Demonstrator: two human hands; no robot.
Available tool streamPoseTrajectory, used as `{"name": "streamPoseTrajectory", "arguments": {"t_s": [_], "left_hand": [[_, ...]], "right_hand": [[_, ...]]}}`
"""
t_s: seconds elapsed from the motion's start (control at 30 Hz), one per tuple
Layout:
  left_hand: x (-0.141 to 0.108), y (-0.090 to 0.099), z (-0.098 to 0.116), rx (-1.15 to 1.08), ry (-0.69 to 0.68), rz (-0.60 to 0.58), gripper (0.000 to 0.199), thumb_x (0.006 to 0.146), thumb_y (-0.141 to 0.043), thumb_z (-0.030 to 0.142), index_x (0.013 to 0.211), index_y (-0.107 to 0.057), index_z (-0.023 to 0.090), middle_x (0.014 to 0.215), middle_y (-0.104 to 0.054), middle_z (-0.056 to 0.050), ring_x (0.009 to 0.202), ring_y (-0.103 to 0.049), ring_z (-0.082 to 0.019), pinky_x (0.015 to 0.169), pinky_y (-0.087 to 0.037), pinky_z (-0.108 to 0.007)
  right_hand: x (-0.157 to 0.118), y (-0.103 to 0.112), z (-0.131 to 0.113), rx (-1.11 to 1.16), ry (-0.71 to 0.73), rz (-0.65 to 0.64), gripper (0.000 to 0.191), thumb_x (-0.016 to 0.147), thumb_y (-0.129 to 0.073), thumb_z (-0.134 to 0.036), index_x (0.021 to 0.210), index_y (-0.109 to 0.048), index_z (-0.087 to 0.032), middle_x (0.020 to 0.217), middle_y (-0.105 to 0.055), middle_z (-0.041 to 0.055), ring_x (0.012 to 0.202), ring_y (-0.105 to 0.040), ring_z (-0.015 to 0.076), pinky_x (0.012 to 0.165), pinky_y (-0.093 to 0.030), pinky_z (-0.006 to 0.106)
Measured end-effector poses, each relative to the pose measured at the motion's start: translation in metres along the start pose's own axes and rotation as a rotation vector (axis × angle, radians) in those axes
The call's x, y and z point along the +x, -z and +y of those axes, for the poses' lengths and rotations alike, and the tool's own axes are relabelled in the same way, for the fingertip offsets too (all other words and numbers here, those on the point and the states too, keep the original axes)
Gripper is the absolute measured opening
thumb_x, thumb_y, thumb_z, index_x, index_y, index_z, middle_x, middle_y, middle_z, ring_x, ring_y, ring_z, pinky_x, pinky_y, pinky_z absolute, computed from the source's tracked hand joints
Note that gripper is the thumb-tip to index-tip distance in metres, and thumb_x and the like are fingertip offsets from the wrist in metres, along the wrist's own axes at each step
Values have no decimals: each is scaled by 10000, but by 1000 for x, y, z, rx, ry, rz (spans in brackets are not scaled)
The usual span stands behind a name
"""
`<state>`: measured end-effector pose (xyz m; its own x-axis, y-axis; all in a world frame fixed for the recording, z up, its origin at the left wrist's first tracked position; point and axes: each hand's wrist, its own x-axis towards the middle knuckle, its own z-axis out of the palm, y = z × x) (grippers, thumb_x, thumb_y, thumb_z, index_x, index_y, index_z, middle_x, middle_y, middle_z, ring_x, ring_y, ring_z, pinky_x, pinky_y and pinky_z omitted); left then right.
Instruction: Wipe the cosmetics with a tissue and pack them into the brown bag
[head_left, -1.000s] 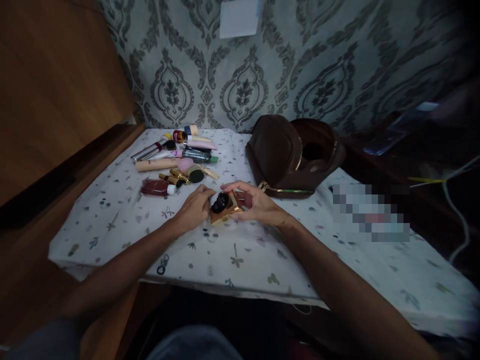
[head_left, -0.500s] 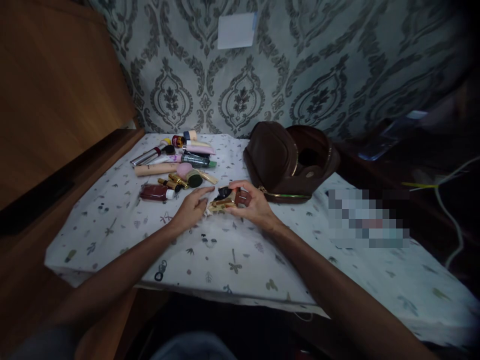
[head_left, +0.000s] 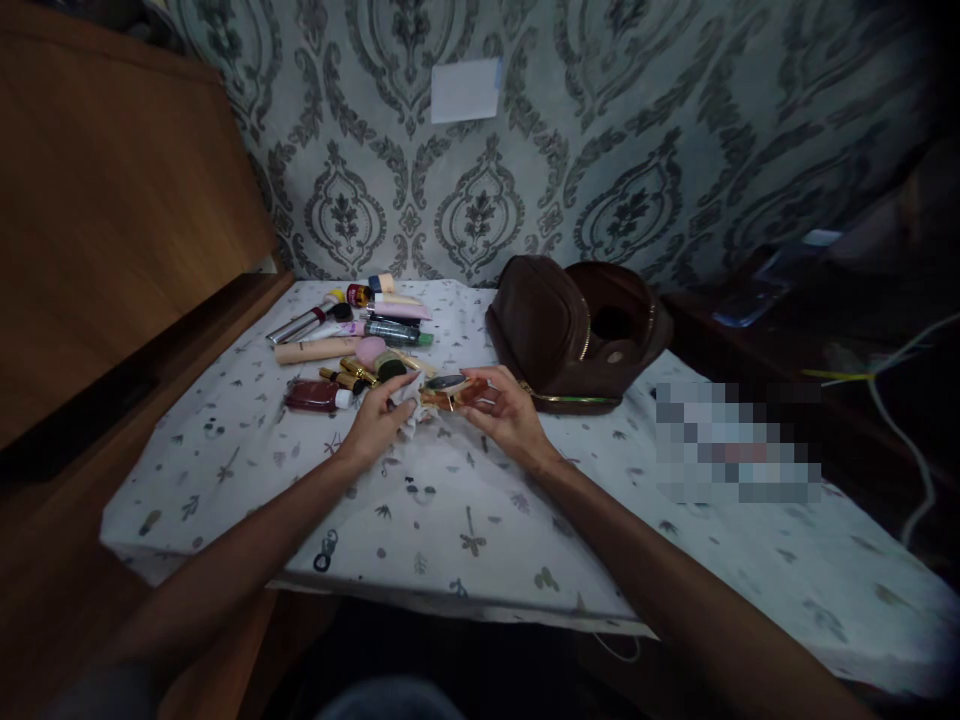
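My left hand [head_left: 379,415] pinches a crumpled white wipe [head_left: 409,418] at the middle of the table. Close beside it, my right hand [head_left: 504,412] grips a small shiny gold item with a dark oval face [head_left: 446,383]. Its exact kind I cannot make out. The wipe is at the left end of the gold item; whether they touch is unclear. Behind my left hand lie a dark red bottle with a white cap [head_left: 319,396], gold tubes [head_left: 346,379], a pink makeup sponge [head_left: 370,352] and a round dark-lidded jar [head_left: 391,369].
A brown bag [head_left: 570,335] with its top unzipped stands at the back right. Several tubes [head_left: 397,332] and small bottles [head_left: 358,294] lie at the back left. A wooden cabinet [head_left: 127,150] borders the left side. A white cable [head_left: 919,480] hangs at the right.
The gold item has turned in my right hand, so its dark oval face now shows. The wipe in my left hand is more visible. The camera view has shifted slightly.
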<state>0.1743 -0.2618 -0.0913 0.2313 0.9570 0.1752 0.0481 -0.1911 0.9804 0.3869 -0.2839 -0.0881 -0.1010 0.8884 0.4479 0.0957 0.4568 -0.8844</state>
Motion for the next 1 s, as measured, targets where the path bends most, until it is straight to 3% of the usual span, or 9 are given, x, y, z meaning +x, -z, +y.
{"name": "streamPoseTrajectory", "arguments": {"t_s": [0.2, 0.43, 0.57, 0.67, 0.83, 1.0], "left_hand": [[-1, -1, -1, 29, 69, 29, 505, 795, -659, 275, 1292, -634, 188, 1084, -736, -64, 801, -689, -200, 753, -564, -328], [-5, -11, 2, -137, 19, 21, 590, 831, -684, 435, 1360, -567, 201, 1301, -649, -107, 1198, -607, -268, 993, -503, -387], [-10, -19, 9, -203, -40, -91, 947, 699, -821, 451, 1490, -368, 196, 1437, -533, -133, 1315, -514, -296, 1077, -448, -429], [-11, -19, 8, -149, -106, -97, 1110, 641, -868, 398, 1537, -243, 207, 1511, -436, -149, 1346, -478, -306, 1099, -424, -450], [-9, -15, 9, -98, -159, -62, 972, 722, -806, 347, 1522, -272, 207, 1494, -457, -136, 1363, -460, -286, 1119, -403, -428], [-7, -15, 13, -60, -162, -40, 779, 734, -768, 323, 1418, -435, 158, 1398, -572, -115, 1276, -544, -268, 1086, -429, -382]], "right_hand": [[-4, 0, -9, -217, 93, 60, 285, 771, -748, -408, 1024, -705, -284, 1018, -519, 55, 794, -581, 179, 693, -605, 385], [-10, -10, -6, -307, 189, 208, 223, 830, -694, -341, 1044, -705, -282, 1087, -498, 68, 857, -596, 183, 751, -625, 390], [-11, -12, -6, -329, 197, 252, 269, 833, -677, -277, 1100, -685, -312, 1123, -479, 71, 976, -581, 216, 796, -628, 407], [-14, -15, -8, -331, 194, 210, 347, 828, -672, -268, 1171, -659, -322, 1152, -468, 76, 1051, -566, 232, 829, -625, 419], [-19, -18, -17, -280, 204, 132, 373, 850, -665, -306, 1222, -649, -318, 1206, -450, 92, 1155, -524, 253, 886, -602, 428], [-17, -18, -23, -196, 145, 212, 183, 900, -620, -369, 1023, -730, -289, 1106, -469, 88, 1078, -548, 241, 807, -601, 389]]}}
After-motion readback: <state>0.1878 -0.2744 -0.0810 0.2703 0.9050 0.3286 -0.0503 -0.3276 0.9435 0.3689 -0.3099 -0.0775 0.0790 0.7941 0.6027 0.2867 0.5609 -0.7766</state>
